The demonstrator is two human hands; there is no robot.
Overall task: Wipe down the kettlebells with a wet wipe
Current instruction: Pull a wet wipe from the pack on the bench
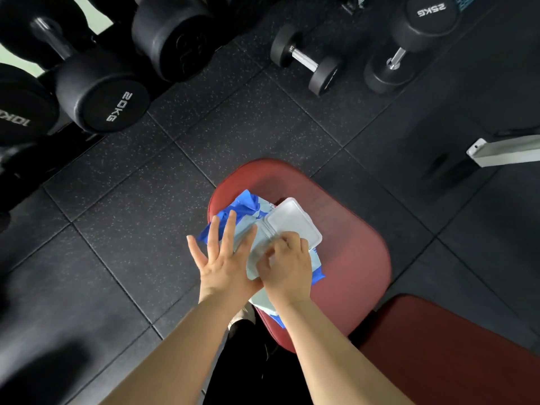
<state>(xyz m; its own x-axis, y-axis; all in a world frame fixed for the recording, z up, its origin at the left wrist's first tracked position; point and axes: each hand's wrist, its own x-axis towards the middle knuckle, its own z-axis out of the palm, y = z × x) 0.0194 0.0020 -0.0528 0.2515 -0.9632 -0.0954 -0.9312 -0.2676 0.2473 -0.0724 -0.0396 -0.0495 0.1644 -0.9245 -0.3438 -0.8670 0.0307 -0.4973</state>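
Note:
A blue and white wet wipe pack [248, 209] lies on the red padded bench seat [350, 229], with its clear plastic lid [293, 222] flipped open to the right. My left hand [225, 258] rests flat on the pack's left side, fingers straight and spread. My right hand [287, 264] sits over the pack's opening with fingers curled, pinching a pale wet wipe [271, 254] between thumb and fingertips. Most of the wipe is hidden under the fingers.
Black dumbbells marked 20KG [102, 95] and 10KG [17, 112] sit on a rack at the upper left. A small dumbbell [306, 59] and a 25KG one [409, 39] lie on the black rubber floor [131, 229]. A white metal bar [502, 150] juts in from the right.

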